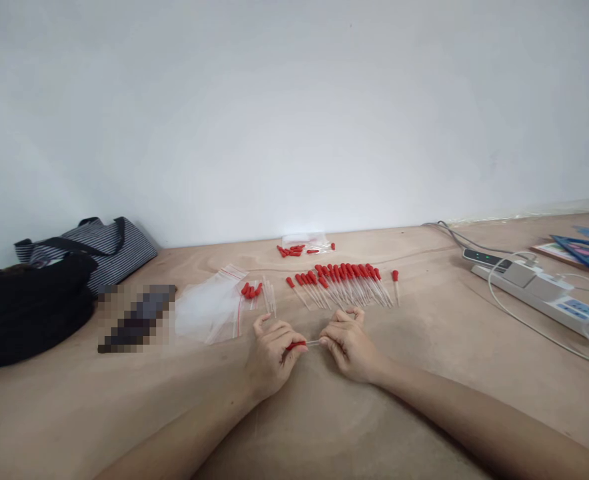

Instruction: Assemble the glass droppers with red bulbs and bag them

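Between thumb and fingers, my left hand (273,353) pinches a red rubber bulb (297,345). A thin clear glass dropper tube (313,343) runs from the bulb to my right hand (348,343), whose fingers are closed on its other end. Beyond my hands lies a row of droppers (347,280) with red bulbs on their far ends. One dropper (395,283) rests apart at the right of that row. Several loose red bulbs (251,291) and some bare clear tubes (270,297) lie just past my left hand.
Clear zip bags (209,307) are spread at the left. More red bulbs (290,251) lie by the wall. A striped bag (109,250) and black cloth item (29,310) stand far left. A power strip (539,290) with a looping white cable (519,333) sits right.
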